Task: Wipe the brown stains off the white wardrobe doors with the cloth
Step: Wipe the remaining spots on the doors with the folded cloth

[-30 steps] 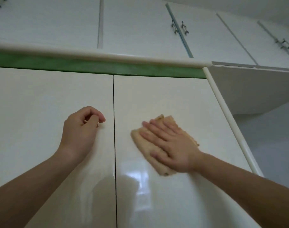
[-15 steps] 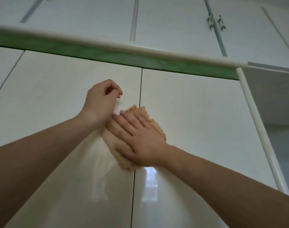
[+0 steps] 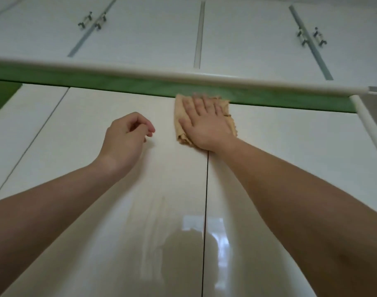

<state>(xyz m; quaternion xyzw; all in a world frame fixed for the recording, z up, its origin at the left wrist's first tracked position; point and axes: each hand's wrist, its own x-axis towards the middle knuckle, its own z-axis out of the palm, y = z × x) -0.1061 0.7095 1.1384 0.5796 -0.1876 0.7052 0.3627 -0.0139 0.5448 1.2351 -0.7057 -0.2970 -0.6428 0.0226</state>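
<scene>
My right hand [image 3: 204, 123] lies flat on a folded tan cloth [image 3: 180, 123], pressing it against the top of the glossy white wardrobe doors [image 3: 290, 168], over the seam between two doors and just under the green strip [image 3: 119, 83]. My left hand [image 3: 125, 138] rests loosely curled on the left door [image 3: 97, 211], fingers bent, holding nothing. Faint wet streaks show on the left door lower down. No brown stain is visible around the cloth.
A white rounded rail [image 3: 183, 75] runs across above the green strip. Upper cabinet doors with metal handles [image 3: 93, 20] and more handles [image 3: 312, 37] sit above. A white vertical post [image 3: 367, 129] edges the wardrobe at the right.
My right hand slid the cloth from the middle of the right door leftward over the seam, then up to the top edge. My left hand stayed on the left door.
</scene>
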